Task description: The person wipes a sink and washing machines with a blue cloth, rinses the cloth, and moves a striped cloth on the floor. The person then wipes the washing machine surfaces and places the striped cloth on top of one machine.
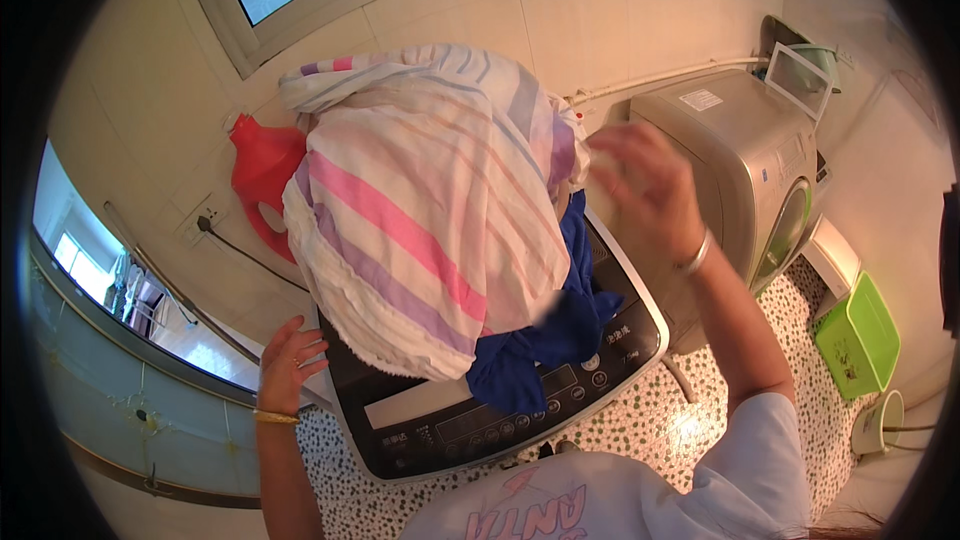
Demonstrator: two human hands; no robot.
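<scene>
A big heap of laundry covers most of the lid of a top-loading washing machine. A white striped cloth, with pink, purple and grey bands, makes up its upper part. Dark blue fabric pokes out beneath it and hangs over the control panel. My left hand is beside the machine's left edge, palm up with the fingers apart and holding nothing. Raised at the right of the heap, my right hand is a little blurred, its fingers spread near the cloth's edge; nothing shows in its grasp.
A red detergent jug stands behind the heap's left side, near a plugged-in cord. To the right is a front-loading machine. A green bin and a small pail are on the pebble-patterned floor.
</scene>
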